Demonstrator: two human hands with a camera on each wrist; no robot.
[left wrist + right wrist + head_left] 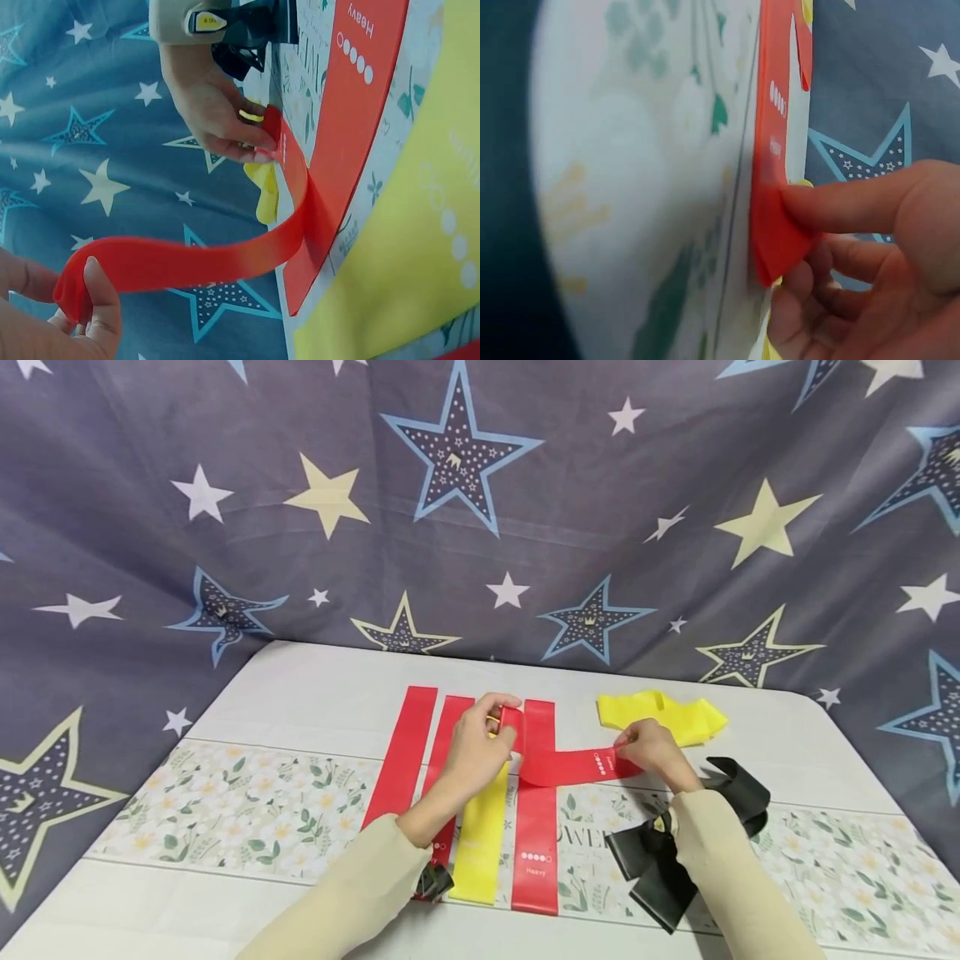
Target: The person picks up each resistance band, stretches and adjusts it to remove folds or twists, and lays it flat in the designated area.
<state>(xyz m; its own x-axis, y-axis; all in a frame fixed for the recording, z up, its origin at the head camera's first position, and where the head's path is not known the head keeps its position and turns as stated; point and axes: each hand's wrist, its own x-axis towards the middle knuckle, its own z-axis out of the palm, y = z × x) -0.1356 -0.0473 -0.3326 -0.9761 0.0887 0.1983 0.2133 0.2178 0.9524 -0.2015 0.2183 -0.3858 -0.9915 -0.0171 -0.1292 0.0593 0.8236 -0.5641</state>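
A red elastic band [570, 768] with white dots and small lettering stretches between my two hands across the bands laid on the table. At its left end my left hand [478, 745] pinches it above the table; in the left wrist view this stretch of band [187, 264] curves down to the table. My right hand [649, 748] pinches the other end near the tabletop, thumb against fingers in the right wrist view. Beneath lies a flat red band marked Heavy [535, 843]. Left of it are a yellow band [478, 839] and two more red bands, partly hidden by my left arm.
A loosely folded yellow band [667, 717] lies behind my right hand. Black band-like pieces [666, 885] lie around my right forearm. The white table [322, 685] has a floral strip across it, and a star-patterned cloth [420, 568] hangs behind.
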